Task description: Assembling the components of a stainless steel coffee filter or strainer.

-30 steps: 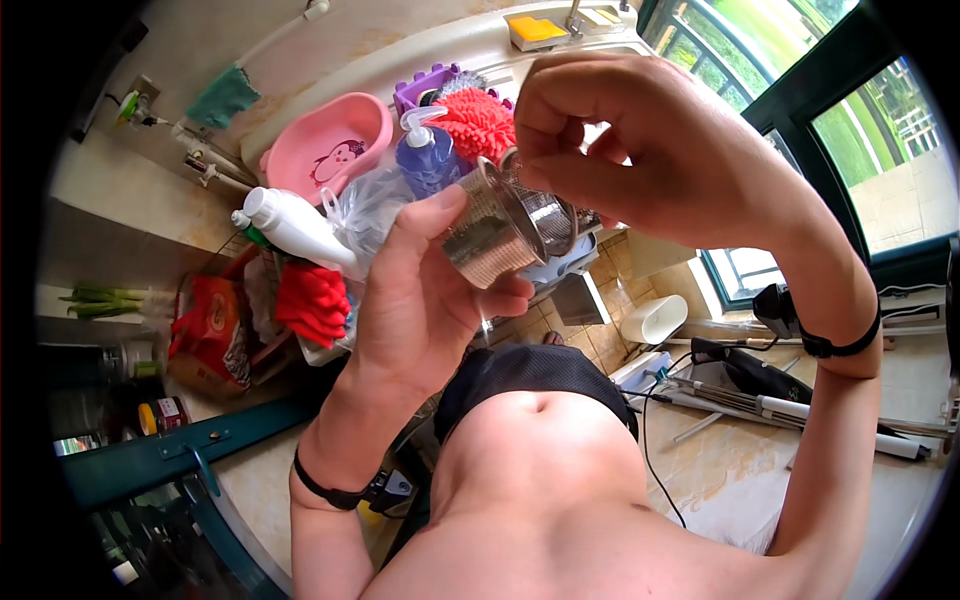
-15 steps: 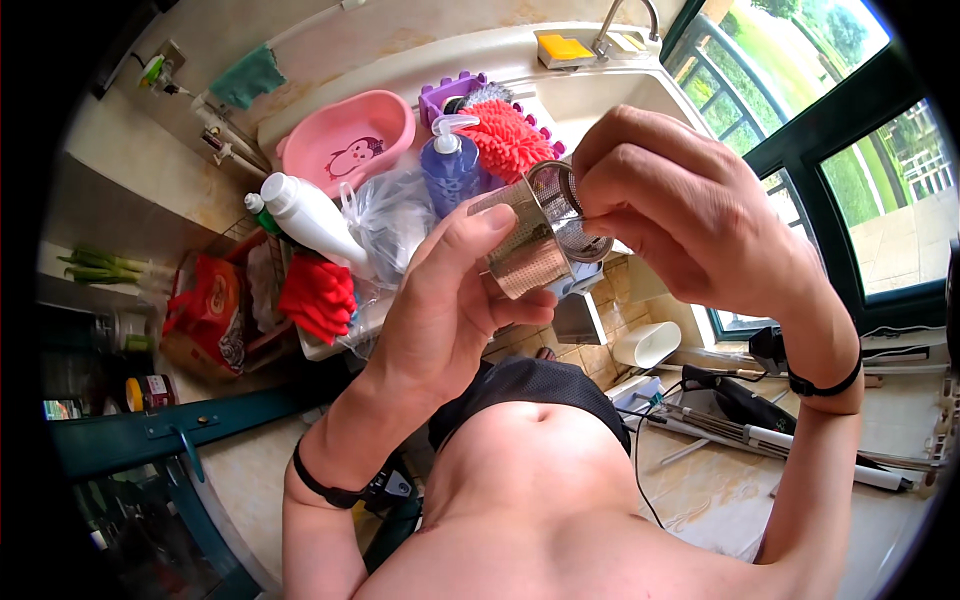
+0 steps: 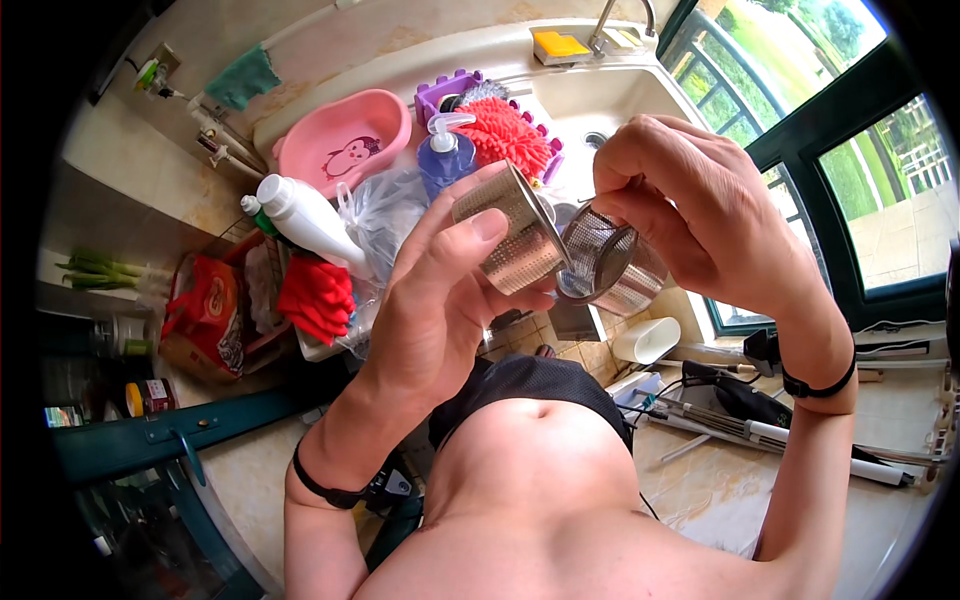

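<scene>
My left hand (image 3: 428, 305) grips a perforated metal strainer basket (image 3: 512, 235) between thumb and fingers, its open rim tilted toward the right. In my right hand (image 3: 705, 215), thumb and fingers pinch the top of a second perforated metal strainer basket (image 3: 638, 282), with a ring visible at its mouth. The two baskets are side by side, rims close together; whether they touch I cannot tell. Behind them lies a white sink (image 3: 575, 95). A blue pump bottle (image 3: 447, 165) and a red chenille cleaning mitt (image 3: 500, 140) are just beyond my left hand.
A pink basin (image 3: 345, 135), a white bottle (image 3: 305, 215), a clear plastic bag (image 3: 385, 225) and a red cloth (image 3: 315, 298) crowd the counter on the left. By the faucet (image 3: 602, 28) sits a yellow sponge (image 3: 560, 45). Windows (image 3: 890, 190) line the right side.
The second basket, earlier mostly inside the one in my left hand, has come out to the right. My right hand has shifted slightly right with it; the left-hand basket has tilted.
</scene>
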`<state>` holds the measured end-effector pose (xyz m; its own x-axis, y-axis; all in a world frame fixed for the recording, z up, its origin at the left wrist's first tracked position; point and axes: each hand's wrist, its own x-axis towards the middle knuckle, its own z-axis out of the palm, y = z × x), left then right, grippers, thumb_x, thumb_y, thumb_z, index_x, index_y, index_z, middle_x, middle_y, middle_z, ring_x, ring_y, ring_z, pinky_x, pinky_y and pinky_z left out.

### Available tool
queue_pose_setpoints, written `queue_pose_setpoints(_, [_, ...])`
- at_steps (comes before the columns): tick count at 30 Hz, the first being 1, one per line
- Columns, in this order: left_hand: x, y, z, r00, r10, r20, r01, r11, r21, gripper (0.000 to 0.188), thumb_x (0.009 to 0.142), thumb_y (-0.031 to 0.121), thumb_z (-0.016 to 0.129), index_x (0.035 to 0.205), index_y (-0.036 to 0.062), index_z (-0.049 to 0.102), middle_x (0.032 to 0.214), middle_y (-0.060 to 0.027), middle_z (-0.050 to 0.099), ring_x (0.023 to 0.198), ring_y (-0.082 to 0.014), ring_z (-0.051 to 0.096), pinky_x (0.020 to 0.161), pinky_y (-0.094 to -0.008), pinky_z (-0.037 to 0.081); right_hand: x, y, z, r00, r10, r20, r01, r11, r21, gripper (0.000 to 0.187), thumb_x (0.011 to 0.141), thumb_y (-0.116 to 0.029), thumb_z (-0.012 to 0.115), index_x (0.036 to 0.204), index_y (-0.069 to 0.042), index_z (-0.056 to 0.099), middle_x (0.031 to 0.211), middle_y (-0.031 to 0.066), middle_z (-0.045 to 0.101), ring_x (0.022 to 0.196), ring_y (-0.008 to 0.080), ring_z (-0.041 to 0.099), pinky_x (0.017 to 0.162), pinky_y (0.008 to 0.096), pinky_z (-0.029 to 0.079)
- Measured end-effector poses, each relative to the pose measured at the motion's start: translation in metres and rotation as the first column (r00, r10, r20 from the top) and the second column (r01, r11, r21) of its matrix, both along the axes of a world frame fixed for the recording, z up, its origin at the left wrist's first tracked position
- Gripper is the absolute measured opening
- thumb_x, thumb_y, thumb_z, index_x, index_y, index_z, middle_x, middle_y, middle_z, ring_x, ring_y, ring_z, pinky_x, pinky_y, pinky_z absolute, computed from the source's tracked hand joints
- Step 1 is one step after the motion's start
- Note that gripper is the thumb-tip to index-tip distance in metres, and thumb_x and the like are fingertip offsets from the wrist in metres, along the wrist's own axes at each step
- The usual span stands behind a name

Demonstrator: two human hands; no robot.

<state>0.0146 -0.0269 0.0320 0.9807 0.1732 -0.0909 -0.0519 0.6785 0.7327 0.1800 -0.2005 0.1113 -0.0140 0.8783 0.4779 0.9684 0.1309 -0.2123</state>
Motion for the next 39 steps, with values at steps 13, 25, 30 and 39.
queue_pose_setpoints(13, [0.000,-0.004,-0.001,0.996,-0.011,0.093,0.015,0.999,-0.035,0.063,0.102,0.019,0.065,0.158,0.0011,0.044,0.128,-0.0112,0.068,0.112,-0.0209,0.073,0.088,-0.0390,0.064,-0.006,-0.004,0.004,0.879,-0.145,-0.454,0.002,0.954,-0.301,0.012,0.100,-0.004,0.070,0.101,0.000,0.059,0.080,0.0054,0.064,0.070,0.0107,0.065,0.063,0.0286,0.051])
queue_pose_setpoints(25, [-0.008,-0.009,0.002,0.995,-0.032,0.093,0.034,0.999,-0.020,0.068,0.101,0.018,0.065,0.162,0.0030,0.041,0.132,-0.0110,0.065,0.115,-0.0217,0.071,0.092,-0.0395,0.062,-0.009,-0.003,0.007,0.728,-0.185,-0.660,-0.103,0.922,-0.372,0.013,0.098,-0.014,0.073,0.098,-0.002,0.067,0.080,0.0105,0.072,0.072,0.0221,0.070,0.067,0.0361,0.054])
queue_pose_setpoints(30, [-0.010,-0.010,0.002,0.995,-0.032,0.091,0.035,0.999,-0.031,0.069,0.100,0.018,0.064,0.163,0.0029,0.040,0.132,-0.0112,0.065,0.114,-0.0218,0.071,0.092,-0.0396,0.063,-0.010,-0.003,0.006,0.755,-0.180,-0.630,-0.102,0.918,-0.383,0.014,0.099,-0.016,0.073,0.098,-0.002,0.068,0.079,0.0102,0.070,0.071,0.0210,0.068,0.067,0.0360,0.053])
queue_pose_setpoints(39, [-0.013,-0.009,0.001,0.993,-0.068,0.099,0.072,0.997,-0.037,0.071,0.100,0.016,0.063,0.165,0.0036,0.038,0.135,-0.0113,0.064,0.116,-0.0214,0.070,0.096,-0.0397,0.062,-0.011,-0.005,0.005,0.702,-0.163,-0.693,-0.159,0.913,-0.375,0.016,0.099,-0.017,0.074,0.100,-0.001,0.068,0.081,0.0103,0.071,0.073,0.0199,0.069,0.068,0.0353,0.053])
